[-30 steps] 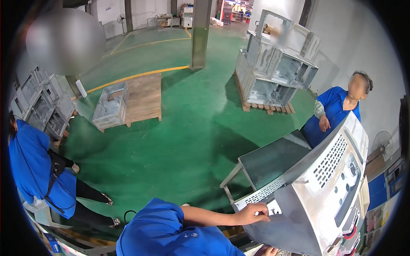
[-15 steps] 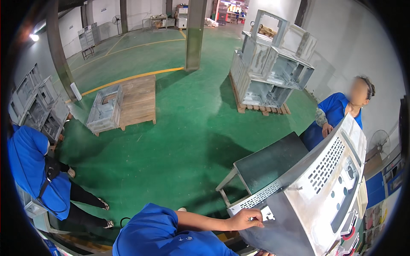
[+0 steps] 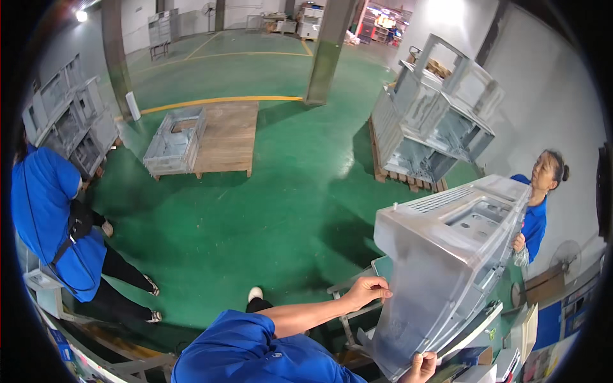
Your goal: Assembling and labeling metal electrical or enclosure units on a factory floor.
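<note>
1. My left hand point(image 3: 368, 292) pinches the side edge of a grey housing point(image 3: 424, 274), thumb against fingers.
2. My right hand point(image 3: 419, 367) grips the housing's lower corner, thumb uppermost.
3. The housing sits tilted at my right, between me and a co-worker point(image 3: 535, 214) whose hand point(image 3: 519, 243) is at its far end, partly hiding a bench point(image 3: 382, 265).
4. Beyond, a metal frame point(image 3: 159, 159) rests on a wooden pallet point(image 3: 228, 143).

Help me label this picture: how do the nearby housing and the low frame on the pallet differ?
The housing tilts, with the right hand at its lower edge; the frame lies flat on the pallet. The housing's upper face is slotted sheet; the frame's is wide open. Both are grey and look metal.
</note>
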A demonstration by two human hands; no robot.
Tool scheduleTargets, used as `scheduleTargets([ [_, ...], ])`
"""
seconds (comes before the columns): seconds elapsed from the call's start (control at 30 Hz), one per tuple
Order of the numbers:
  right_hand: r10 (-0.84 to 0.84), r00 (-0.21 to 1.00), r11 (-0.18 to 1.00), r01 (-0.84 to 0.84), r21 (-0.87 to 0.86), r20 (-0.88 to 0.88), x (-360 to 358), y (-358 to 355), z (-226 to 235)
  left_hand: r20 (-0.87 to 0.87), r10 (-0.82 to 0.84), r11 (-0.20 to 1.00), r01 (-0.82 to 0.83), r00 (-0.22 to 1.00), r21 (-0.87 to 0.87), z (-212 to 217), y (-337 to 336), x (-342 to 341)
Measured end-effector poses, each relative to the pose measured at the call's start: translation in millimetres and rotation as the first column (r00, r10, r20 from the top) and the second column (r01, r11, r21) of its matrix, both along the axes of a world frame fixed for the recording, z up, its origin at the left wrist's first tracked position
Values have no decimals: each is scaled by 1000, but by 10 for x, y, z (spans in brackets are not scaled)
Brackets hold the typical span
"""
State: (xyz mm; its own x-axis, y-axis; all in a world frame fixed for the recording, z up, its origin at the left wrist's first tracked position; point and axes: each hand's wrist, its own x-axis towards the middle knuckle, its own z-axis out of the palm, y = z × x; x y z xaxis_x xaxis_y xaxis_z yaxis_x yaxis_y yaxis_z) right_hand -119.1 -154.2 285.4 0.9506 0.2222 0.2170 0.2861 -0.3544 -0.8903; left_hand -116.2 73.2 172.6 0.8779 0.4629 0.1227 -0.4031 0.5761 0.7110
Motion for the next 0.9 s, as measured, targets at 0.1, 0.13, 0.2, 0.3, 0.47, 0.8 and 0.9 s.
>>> scheduleTargets([
  [0.1,141,989,969,-148,-196,-48,67,498,333,-30,9,966,-17,1000,-259,-287,136,31],
  [0.13,193,979,945,-203,-257,-62,154,691,347,-11,10,938,-14,1000,-347,-432,229,22],
  [0.2,285,953,873,-304,-381,-106,240,1183,385,20,12,867,0,1000,-498,-700,420,43],
  [0.3,456,887,657,-392,-644,-74,375,1683,208,45,-19,782,43,999,-621,-1059,705,-43],
  [0.47,485,855,396,-401,-826,-183,256,2825,77,41,-42,716,59,998,-695,-1431,1501,-193],
  [0.8,599,619,-36,-613,-790,-508,-64,4747,-565,-68,55,744,-87,996,-663,-2191,3027,-923],
  [0.9,711,539,-26,-621,-783,-452,-132,5053,-932,-189,35,712,-158,981,-684,-2310,3382,-1181],
])
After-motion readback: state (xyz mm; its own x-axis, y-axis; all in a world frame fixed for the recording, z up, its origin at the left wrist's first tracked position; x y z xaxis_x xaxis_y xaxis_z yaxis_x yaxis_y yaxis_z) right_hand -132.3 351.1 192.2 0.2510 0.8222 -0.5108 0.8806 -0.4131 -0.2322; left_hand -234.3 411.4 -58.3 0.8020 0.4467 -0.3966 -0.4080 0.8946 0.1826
